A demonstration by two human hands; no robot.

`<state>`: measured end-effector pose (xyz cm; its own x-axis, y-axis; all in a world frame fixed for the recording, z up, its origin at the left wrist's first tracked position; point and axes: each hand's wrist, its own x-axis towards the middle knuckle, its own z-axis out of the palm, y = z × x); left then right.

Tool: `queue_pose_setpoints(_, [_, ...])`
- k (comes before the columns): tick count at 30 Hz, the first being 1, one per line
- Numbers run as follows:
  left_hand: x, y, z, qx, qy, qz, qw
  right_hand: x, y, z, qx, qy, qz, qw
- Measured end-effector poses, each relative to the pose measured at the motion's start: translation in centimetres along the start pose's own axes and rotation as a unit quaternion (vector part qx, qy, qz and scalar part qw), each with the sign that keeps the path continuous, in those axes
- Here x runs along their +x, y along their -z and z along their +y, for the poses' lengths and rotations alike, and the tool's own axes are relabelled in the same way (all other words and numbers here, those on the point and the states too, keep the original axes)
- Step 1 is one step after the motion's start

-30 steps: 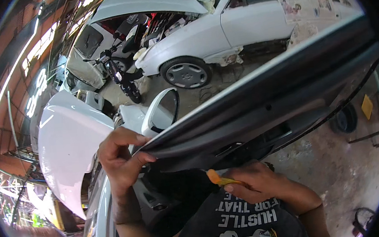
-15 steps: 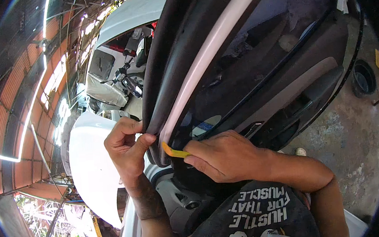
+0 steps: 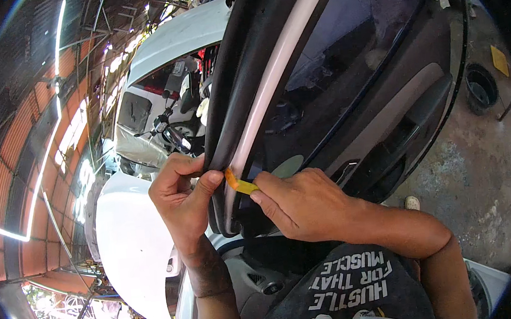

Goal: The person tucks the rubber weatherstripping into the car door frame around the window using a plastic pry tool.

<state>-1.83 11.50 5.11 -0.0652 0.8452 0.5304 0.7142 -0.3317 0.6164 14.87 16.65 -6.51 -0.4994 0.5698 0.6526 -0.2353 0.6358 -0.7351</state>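
Observation:
A car door stands open before me, with a black rubber seal [image 3: 236,110] running beside the pale strip [image 3: 268,79] of its window frame. My left hand [image 3: 183,192] pinches the edge of that seal between thumb and fingers. In my right hand [image 3: 304,203] is a small yellow tool [image 3: 244,187], gripped close to its end. Its bent orange tip rests against the pale strip, right beside the seal and near my left thumb. Too little of the tool shows to tell its exact kind. Dark window glass [image 3: 332,63] lies to the right of the strip.
The door's inner panel and handle [image 3: 412,129] lie right of the glass. Behind on the left are a white car panel [image 3: 133,241] and a motorcycle [image 3: 172,133]. A black bucket [image 3: 481,89] stands on the concrete floor at the far right. The dashboard [image 3: 252,268] is below my hands.
Both hands and the yellow tool sit slightly higher along the door frame, the tool's tip farther from the lower corner. My view has shifted a little. Both grips stay the same.

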Motion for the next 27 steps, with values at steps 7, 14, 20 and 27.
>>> queue_pose_setpoints(7, [-0.3, -0.6, 0.1, 0.046, -0.042, 0.011, 0.998, 1.1, -0.2, -2.0, 0.001, -0.057, 0.003, 0.998])
queue_pose_setpoints(14, [-0.1, -0.7, -0.4, 0.031, -0.046, 0.023, 0.998, 0.7, -0.2, -2.8, 0.019, -0.063, 0.047, 0.997])
queue_pose_setpoints(20, [-0.1, -0.8, -0.3, 0.028, -0.047, 0.019, 0.998, 0.2, 1.1, -3.3, -0.028, -0.061, 0.058, 0.996])
queue_pose_setpoints(27, [-0.2, -0.8, -0.5, 0.047, -0.069, 0.032, 0.996, 0.9, 0.5, -3.3, -0.056, -0.070, 0.058, 0.994])
